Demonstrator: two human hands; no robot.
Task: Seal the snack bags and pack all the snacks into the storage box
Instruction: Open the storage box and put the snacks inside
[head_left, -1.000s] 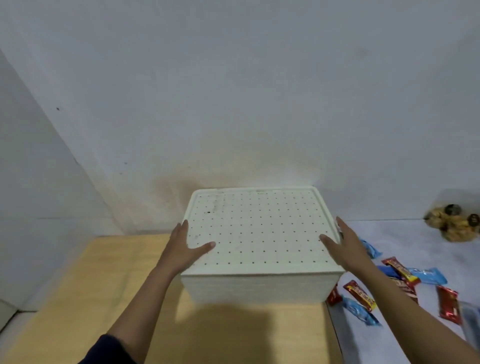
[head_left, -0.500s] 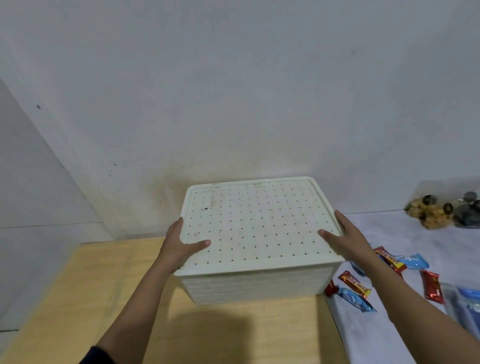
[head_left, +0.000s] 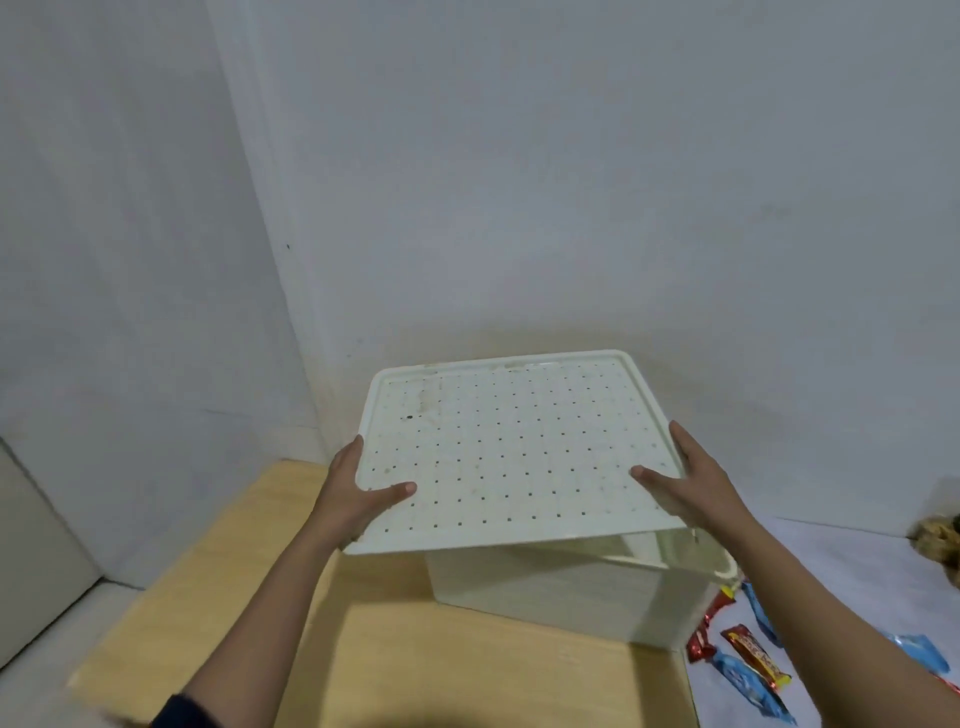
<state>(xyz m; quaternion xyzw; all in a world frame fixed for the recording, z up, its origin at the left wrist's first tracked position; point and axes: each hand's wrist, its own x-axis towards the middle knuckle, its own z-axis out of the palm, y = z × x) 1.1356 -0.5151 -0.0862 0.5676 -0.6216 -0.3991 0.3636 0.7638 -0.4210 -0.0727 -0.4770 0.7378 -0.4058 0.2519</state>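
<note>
A cream storage box (head_left: 550, 597) stands on a light wooden table (head_left: 415, 670). Its dotted cream lid (head_left: 514, 452) is raised above the box and shifted left, leaving the box's right rim uncovered. My left hand (head_left: 353, 499) grips the lid's left edge, thumb on top. My right hand (head_left: 691, 478) grips the lid's right edge the same way. Red and blue wrapped snacks (head_left: 753, 660) lie on a white cloth to the right of the box.
A clear bag of brown snacks (head_left: 940, 540) sits at the far right edge. The wall rises directly behind the box, with a corner on the left. Bare tabletop lies in front of and left of the box.
Both hands have lifted the lid off the box and carried it up and to the left. The view has swung left, so fewer snacks show.
</note>
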